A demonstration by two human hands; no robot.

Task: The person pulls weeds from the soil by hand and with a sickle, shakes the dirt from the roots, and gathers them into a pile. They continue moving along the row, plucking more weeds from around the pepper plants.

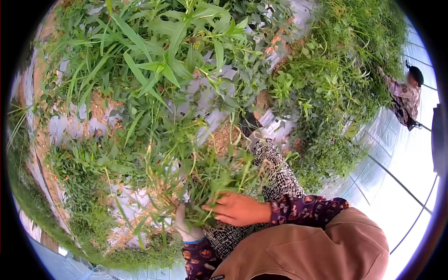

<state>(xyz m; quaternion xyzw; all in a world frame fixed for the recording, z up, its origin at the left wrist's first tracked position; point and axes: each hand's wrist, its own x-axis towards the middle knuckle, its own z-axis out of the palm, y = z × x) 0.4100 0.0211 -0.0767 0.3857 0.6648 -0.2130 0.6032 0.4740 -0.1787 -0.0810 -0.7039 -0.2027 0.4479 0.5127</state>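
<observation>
Brown cloth of a garment [308, 249] fills the lower right, nearest the camera, with a dark purple patterned right sleeve [303, 210] crossing in front of it and a matching left sleeve [200, 256] below. The right hand [240, 210], bare, points leftward, its fingertips in among a bunch of loose greens [228, 179]; leaves cover the tips, so whether this grip is closed I cannot tell. Beside it the left hand [189, 228], in a pale glove with a blue edge, touches the same bunch from the other side, thumb raised; its fingers are hidden by foliage, so that grip cannot be told either. The greens, somewhat blurred, lie between the hands and over the black-and-white trousers [284, 179].

Beyond the legs, straw-coloured litter [224, 140] and silvery film [98, 129] show through gaps in the growth. Tall broad-leaved plants [175, 37] crowd the upper middle, and a dense green row [336, 93] runs along the right. Farther off, another person [403, 95] in a dark hat reaches an arm into that row, against a clear plastic wall [392, 172] crossed by dark ribs.
</observation>
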